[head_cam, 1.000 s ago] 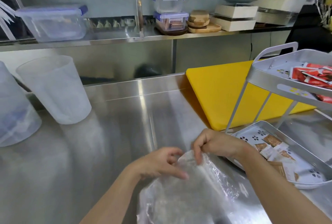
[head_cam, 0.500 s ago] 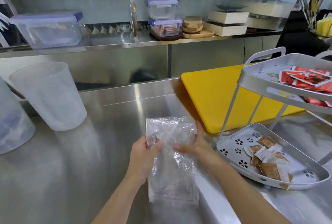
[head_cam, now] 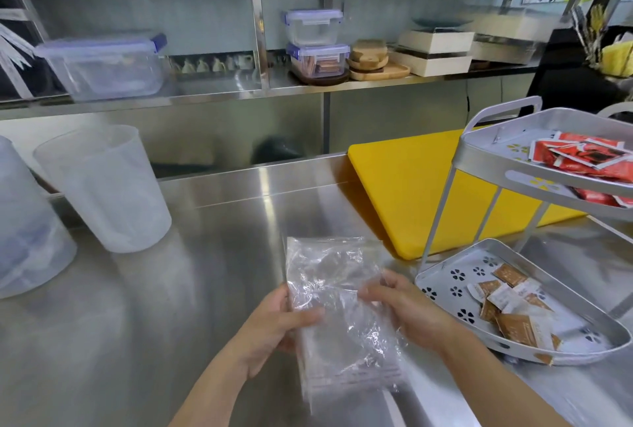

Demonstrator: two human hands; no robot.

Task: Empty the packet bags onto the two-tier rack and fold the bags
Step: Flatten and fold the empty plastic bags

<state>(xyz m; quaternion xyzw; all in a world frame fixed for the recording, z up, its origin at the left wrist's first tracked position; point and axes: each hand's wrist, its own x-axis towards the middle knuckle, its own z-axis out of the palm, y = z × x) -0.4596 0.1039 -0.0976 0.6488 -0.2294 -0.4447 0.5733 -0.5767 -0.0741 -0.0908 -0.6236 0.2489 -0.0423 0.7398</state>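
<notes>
Folding is what remains, I judge: in the head view the rack (head_cam: 479,159) at three o'clock already carries red packets (head_cam: 582,158) above and brown packets (head_cam: 510,306) below. At six o'clock, the left hand (head_cam: 274,324) and right hand (head_cam: 407,310) pinch an empty, crinkled clear bag (head_cam: 337,303) above the counter (head_cam: 171,306).

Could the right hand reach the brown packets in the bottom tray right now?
Probably yes, but not straight away. The right hand is gripping the clear bag together with the left hand. The brown packets lie uncovered in the lower tray just beside it, with nothing between.
</notes>
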